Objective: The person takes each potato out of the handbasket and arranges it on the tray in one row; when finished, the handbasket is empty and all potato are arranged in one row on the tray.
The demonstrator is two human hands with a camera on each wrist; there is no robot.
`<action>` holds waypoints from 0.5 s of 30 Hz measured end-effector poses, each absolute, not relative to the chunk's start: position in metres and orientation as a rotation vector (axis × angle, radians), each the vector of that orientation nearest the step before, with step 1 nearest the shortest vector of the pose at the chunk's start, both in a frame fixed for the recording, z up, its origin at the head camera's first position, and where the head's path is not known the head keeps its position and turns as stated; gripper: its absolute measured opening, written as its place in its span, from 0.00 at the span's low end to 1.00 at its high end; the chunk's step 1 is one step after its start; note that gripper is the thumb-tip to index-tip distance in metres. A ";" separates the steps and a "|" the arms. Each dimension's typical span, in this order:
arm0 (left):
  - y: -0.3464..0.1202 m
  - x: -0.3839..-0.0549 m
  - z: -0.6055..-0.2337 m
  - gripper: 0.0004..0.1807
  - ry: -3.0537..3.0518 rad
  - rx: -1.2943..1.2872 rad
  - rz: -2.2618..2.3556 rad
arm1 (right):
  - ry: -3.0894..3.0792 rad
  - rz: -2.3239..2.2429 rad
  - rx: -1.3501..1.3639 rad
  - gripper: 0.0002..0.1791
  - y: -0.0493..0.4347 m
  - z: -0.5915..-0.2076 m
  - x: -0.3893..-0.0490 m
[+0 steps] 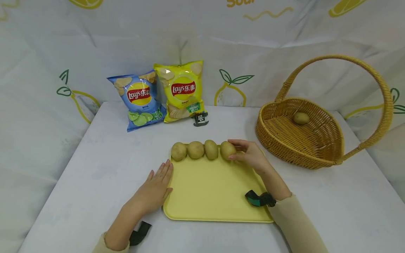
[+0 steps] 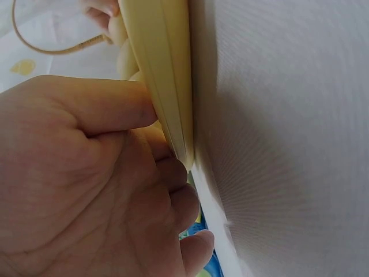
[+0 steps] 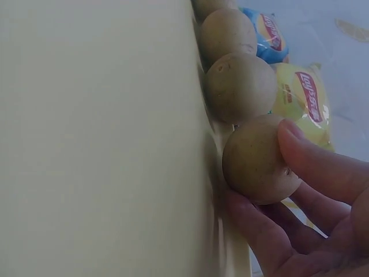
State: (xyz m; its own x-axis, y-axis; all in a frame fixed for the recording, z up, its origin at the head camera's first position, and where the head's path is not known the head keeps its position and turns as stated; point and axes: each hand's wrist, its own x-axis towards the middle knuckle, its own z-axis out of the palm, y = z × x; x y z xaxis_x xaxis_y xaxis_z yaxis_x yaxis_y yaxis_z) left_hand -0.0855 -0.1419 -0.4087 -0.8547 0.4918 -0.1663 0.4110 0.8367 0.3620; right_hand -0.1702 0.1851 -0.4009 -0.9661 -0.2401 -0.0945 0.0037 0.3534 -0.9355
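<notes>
A row of several potatoes [image 1: 195, 150] lies along the far edge of a pale yellow tray [image 1: 215, 189]. At the right end of that row, my right hand [image 1: 251, 156] grips a potato [image 3: 259, 161] between thumb and fingers. That potato sits by the tray rim, close beside its neighbour [image 3: 241, 88] in the right wrist view. My left hand [image 1: 154, 190] rests against the tray's left edge, fingers extended. The left wrist view shows the thumb and fingers [image 2: 184, 208] of that hand touching the tray rim [image 2: 164, 75].
A wicker basket [image 1: 265, 135] with a tall handle stands at the right, holding one potato [image 1: 301, 118]. Two chip bags, blue [image 1: 140, 102] and yellow [image 1: 181, 91], lean at the back wall. A small black item [image 1: 200, 119] lies before the yellow bag.
</notes>
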 end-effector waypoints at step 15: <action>-0.141 -0.084 -0.405 0.35 2.758 0.689 0.452 | 2.498 -1.558 -0.234 0.31 0.183 -0.403 -0.171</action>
